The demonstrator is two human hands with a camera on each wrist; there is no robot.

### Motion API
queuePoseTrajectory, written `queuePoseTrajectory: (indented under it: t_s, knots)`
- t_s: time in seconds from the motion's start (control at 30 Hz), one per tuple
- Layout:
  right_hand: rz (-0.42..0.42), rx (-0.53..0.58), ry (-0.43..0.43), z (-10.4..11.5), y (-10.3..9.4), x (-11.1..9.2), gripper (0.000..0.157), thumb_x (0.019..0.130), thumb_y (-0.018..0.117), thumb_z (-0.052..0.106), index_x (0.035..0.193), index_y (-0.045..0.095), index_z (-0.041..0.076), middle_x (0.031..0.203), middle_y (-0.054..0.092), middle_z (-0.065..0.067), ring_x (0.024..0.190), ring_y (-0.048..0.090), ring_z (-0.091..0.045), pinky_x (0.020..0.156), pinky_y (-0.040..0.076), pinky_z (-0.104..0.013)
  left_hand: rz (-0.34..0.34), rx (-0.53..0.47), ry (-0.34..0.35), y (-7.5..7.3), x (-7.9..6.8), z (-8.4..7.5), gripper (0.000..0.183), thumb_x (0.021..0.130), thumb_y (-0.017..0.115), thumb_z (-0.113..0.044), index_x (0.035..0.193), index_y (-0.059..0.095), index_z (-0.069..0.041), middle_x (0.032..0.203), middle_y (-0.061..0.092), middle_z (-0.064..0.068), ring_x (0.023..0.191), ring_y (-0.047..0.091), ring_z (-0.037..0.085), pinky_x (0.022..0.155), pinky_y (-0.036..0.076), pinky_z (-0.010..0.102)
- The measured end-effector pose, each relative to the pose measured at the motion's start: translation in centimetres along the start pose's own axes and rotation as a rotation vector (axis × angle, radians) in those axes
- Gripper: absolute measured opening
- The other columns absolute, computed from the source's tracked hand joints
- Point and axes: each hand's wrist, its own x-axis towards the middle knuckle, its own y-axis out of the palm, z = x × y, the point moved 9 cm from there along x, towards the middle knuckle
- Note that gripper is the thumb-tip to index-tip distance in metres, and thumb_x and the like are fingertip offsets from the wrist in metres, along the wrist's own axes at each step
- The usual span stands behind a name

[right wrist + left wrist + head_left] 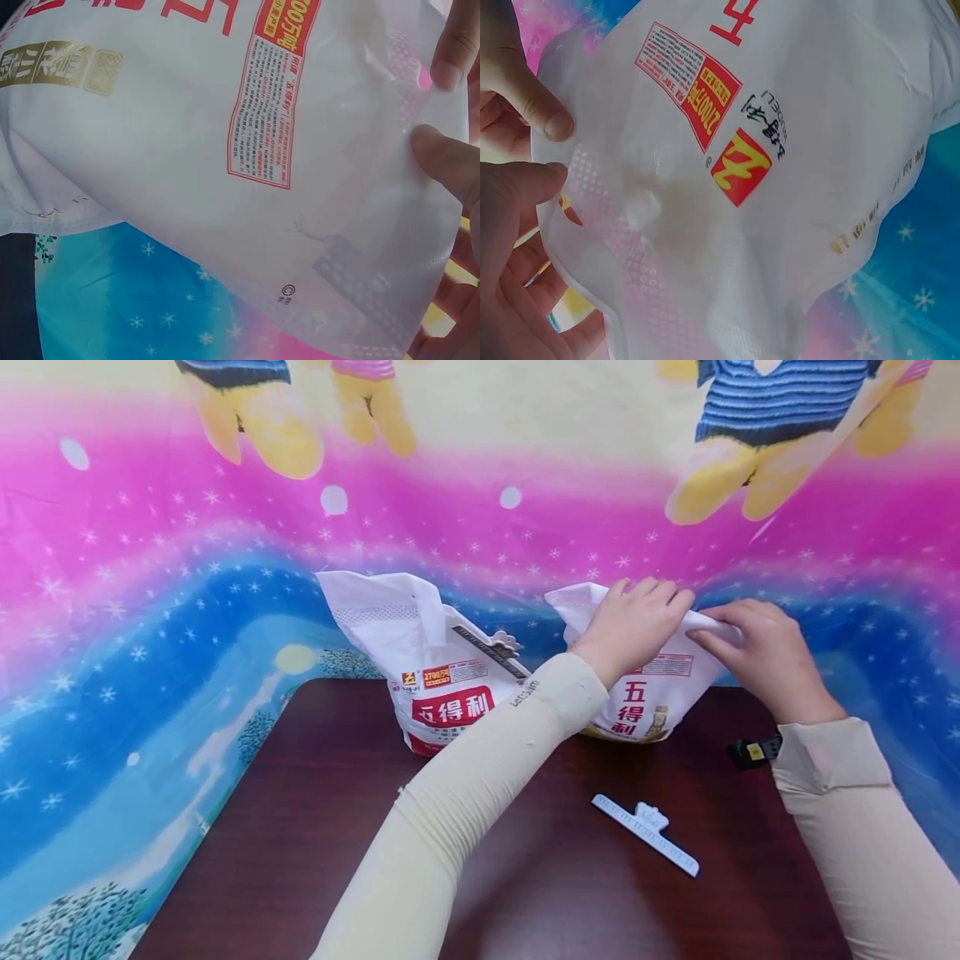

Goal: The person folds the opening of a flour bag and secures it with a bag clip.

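I've got the left hand point(636, 625) and the right hand point(772, 643) both up on the right-side white bag point(678, 689), each grip pinching its top edge, and that bag is sitting upright toward the back of the dark table point(337, 827). Just left of it I can see a second white bag point(442, 677) with a long clip point(487, 650) along its sloping top, partly blocked by the left sleeve point(480, 793), while a loose pale clip point(647, 835) lies slantwise on the table out front.
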Motion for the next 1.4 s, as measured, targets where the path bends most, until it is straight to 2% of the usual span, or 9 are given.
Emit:
queuePoseTrajectory:
  t_s: [0.2, 0.4, 0.57, 0.97, 1.1, 1.2, 1.27, 1.3, 1.4]
  knots:
    - [-0.026, -0.009, 0.006, 0.2, 0.0, 0.0, 0.030, 0.089, 0.078, 0.007, 0.115, 0.070, -0.006, 0.108, 0.066, -0.026, 0.109, 0.056, -0.044, 0.092, 0.046, -0.067, 0.026, -0.030, 0.019, 0.4, 0.3, -0.4, 0.040, 0.109, 0.045, -0.034, 0.148, 0.045, -0.025, 0.147, 0.050, -0.009, 0.139, 0.042, 0.010, 0.117, 0.033, 0.034]
    - [-0.040, -0.022, 0.013, 0.2, 0.0, -0.1, 0.028, 0.091, 0.076, 0.008, 0.114, 0.070, -0.006, 0.110, 0.066, -0.027, 0.112, 0.055, -0.045, 0.093, 0.046, -0.066, 0.058, -0.071, 0.044, 0.6, 0.8, -0.7, 0.040, 0.109, 0.046, -0.032, 0.148, 0.045, -0.027, 0.148, 0.051, -0.010, 0.138, 0.043, 0.008, 0.116, 0.031, 0.031]
    - [-0.053, -0.029, 0.000, 0.3, -0.1, -0.1, 0.026, 0.089, 0.078, 0.007, 0.110, 0.071, -0.007, 0.106, 0.067, -0.027, 0.107, 0.056, -0.044, 0.090, 0.047, -0.064, 0.074, -0.086, 0.062, 0.5, 1.0, -0.6, 0.040, 0.108, 0.050, -0.031, 0.148, 0.047, -0.029, 0.146, 0.053, -0.011, 0.136, 0.046, 0.007, 0.116, 0.032, 0.028]
    - [-0.077, -0.015, 0.033, 0.0, -0.1, -0.9, 0.031, 0.089, 0.077, 0.006, 0.117, 0.072, -0.005, 0.111, 0.069, -0.029, 0.109, 0.058, -0.045, 0.092, 0.047, -0.065, 0.036, -0.026, 0.099, -0.5, 0.9, -0.4, 0.037, 0.109, 0.048, -0.031, 0.145, 0.054, -0.032, 0.142, 0.058, -0.013, 0.133, 0.051, 0.007, 0.112, 0.036, 0.027]
    - [-0.077, -0.002, 0.051, -0.3, 0.0, -1.4, 0.032, 0.093, 0.074, 0.009, 0.123, 0.070, -0.003, 0.112, 0.069, -0.029, 0.106, 0.062, -0.046, 0.086, 0.049, -0.064, 0.036, -0.027, 0.107, -0.5, 0.9, -0.4, 0.037, 0.109, 0.047, -0.029, 0.145, 0.054, -0.031, 0.143, 0.058, -0.013, 0.133, 0.051, 0.007, 0.113, 0.036, 0.027]
    - [-0.081, 0.008, 0.065, -0.6, 0.1, -1.8, 0.032, 0.094, 0.072, 0.011, 0.124, 0.070, -0.002, 0.110, 0.070, -0.029, 0.098, 0.065, -0.045, 0.080, 0.052, -0.058, 0.033, -0.024, 0.112, -0.6, 0.9, -0.3, 0.036, 0.109, 0.048, -0.028, 0.144, 0.055, -0.031, 0.142, 0.059, -0.013, 0.133, 0.051, 0.008, 0.112, 0.036, 0.027]
    - [-0.086, 0.021, 0.079, -0.8, 0.1, -2.0, 0.032, 0.095, 0.072, 0.011, 0.124, 0.070, -0.001, 0.110, 0.070, -0.028, 0.095, 0.066, -0.044, 0.080, 0.056, -0.038, 0.036, -0.025, 0.117, -0.6, 0.8, -0.3, 0.036, 0.109, 0.048, -0.028, 0.144, 0.055, -0.030, 0.142, 0.059, -0.012, 0.132, 0.051, 0.008, 0.112, 0.037, 0.027]
    - [-0.090, 0.025, 0.080, -0.9, 0.1, -2.2, 0.032, 0.095, 0.072, 0.011, 0.124, 0.070, -0.001, 0.109, 0.070, -0.028, 0.092, 0.067, -0.043, 0.078, 0.054, -0.027, 0.036, -0.025, 0.121, -0.6, 0.8, -0.3, 0.036, 0.109, 0.049, -0.028, 0.144, 0.055, -0.030, 0.142, 0.059, -0.012, 0.132, 0.051, 0.009, 0.111, 0.037, 0.027]
    - [-0.104, 0.049, 0.079, -1.1, 0.1, -2.5, 0.031, 0.095, 0.071, 0.009, 0.124, 0.070, -0.001, 0.108, 0.070, -0.029, 0.084, 0.066, -0.039, 0.072, 0.037, -0.003, 0.040, -0.032, 0.123, -0.7, 0.8, -0.1, 0.036, 0.108, 0.050, -0.028, 0.144, 0.056, -0.030, 0.141, 0.059, -0.012, 0.132, 0.051, 0.009, 0.111, 0.038, 0.027]
